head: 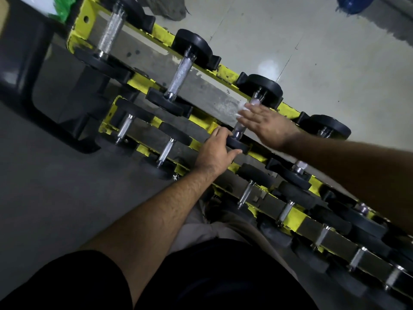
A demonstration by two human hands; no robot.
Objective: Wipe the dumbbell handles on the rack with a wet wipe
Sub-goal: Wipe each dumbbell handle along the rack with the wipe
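Observation:
A yellow rack (225, 72) runs diagonally and carries several black dumbbells with silver knurled handles on two tiers. My right hand (266, 125) lies over the handle of the third dumbbell (259, 86) on the upper tier, holding a white wet wipe (242, 107) against it; the wipe shows at my fingertips. My left hand (215, 151) grips the near black head (237, 144) of that same dumbbell. Most of that handle is hidden under my right hand.
Two more upper-tier dumbbells (180, 80) lie to the left with bare handles. The lower tier (297, 217) holds several smaller dumbbells near my legs. A black rack foot (26, 70) stands at left. Pale tiled floor (312, 41) lies beyond the rack.

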